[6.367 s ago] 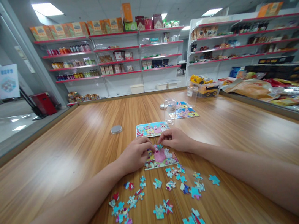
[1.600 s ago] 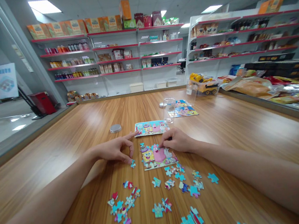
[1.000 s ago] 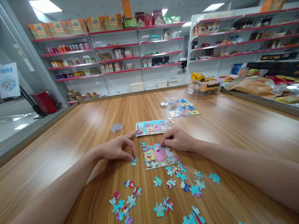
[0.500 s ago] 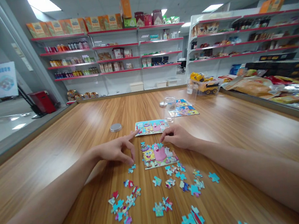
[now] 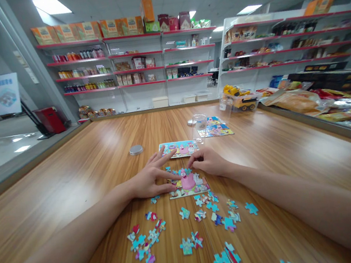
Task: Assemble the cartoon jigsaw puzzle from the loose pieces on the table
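Note:
A partly built cartoon jigsaw [image 5: 191, 184] lies on the wooden table [image 5: 78, 176] in front of me. My left hand [image 5: 151, 178] rests on its left part with fingers spread, covering that side. My right hand [image 5: 206, 162] sits at the puzzle's top right edge, fingertips curled down onto the pieces there; whether it pinches a piece I cannot tell. Several loose blue and pink pieces [image 5: 188, 231] lie scattered nearer to me. One small piece [image 5: 155, 199] lies just below my left hand.
A finished picture card [image 5: 179, 148] lies beyond the puzzle, another [image 5: 215, 130] farther right by a clear jar [image 5: 200, 123]. A metal lid [image 5: 135, 150] sits to the left. Packaged goods [image 5: 327, 107] line the right edge. Store shelves [image 5: 137, 65] stand behind.
My left hand has left the small piece beside the puzzle and moved right onto the puzzle's left side, fingers spreading. The right hand has hardly moved.

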`<action>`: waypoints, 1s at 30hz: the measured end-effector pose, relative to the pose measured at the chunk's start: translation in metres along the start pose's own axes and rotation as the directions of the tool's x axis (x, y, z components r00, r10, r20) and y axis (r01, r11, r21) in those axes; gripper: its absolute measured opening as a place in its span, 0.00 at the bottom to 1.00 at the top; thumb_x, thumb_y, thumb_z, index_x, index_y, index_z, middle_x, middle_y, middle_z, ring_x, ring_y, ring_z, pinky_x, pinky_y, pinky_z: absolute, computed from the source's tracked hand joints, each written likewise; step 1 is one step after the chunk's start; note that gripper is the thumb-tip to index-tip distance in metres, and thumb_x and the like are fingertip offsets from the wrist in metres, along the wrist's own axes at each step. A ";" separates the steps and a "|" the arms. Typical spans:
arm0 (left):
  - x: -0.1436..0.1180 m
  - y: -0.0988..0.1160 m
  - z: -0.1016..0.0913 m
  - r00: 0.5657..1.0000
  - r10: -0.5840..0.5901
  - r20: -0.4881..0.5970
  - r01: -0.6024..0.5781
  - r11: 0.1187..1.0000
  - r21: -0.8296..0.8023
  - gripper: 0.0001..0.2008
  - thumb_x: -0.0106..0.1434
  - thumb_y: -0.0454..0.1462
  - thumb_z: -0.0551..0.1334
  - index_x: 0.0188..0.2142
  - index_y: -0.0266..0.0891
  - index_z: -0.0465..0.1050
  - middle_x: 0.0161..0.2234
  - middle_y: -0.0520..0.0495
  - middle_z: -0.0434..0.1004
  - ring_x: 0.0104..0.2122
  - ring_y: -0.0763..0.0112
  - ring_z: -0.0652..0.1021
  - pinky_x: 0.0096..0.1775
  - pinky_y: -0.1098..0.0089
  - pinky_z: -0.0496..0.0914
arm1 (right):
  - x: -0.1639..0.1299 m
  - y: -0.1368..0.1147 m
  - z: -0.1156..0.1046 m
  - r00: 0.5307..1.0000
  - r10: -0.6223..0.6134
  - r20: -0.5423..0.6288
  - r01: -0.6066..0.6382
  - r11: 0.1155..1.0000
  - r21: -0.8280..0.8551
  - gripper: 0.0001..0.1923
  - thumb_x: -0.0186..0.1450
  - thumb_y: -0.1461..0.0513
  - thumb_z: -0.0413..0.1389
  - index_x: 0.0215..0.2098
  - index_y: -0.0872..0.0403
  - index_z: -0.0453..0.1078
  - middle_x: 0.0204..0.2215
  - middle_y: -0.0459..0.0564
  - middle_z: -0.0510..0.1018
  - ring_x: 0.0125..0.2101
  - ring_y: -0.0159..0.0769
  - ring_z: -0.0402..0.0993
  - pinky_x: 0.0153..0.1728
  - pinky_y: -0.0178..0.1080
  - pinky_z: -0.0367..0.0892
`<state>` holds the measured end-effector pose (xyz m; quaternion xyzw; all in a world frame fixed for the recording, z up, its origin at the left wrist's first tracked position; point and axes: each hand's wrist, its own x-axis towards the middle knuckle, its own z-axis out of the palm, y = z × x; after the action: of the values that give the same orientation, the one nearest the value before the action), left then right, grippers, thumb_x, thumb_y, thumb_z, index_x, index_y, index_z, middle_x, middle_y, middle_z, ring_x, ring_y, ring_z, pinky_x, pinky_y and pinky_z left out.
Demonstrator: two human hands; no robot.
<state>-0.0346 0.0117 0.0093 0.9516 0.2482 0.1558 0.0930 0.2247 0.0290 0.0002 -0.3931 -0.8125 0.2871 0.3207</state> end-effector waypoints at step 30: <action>-0.003 -0.003 -0.003 0.999 -0.034 0.024 0.036 0.997 -0.070 0.17 0.62 0.49 0.63 0.48 0.49 0.76 0.67 0.51 0.45 0.66 0.46 0.40 0.63 0.44 0.39 | -0.007 -0.006 0.003 0.988 -0.152 0.040 0.155 0.984 -0.087 0.15 0.53 0.71 0.51 0.28 0.56 0.80 0.22 0.46 0.79 0.22 0.28 0.70 0.25 0.30 0.62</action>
<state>-0.0398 0.0131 0.0104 0.9449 0.2581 0.1518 0.1320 0.2236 0.0197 0.0004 -0.3385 -0.8578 0.2311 0.3103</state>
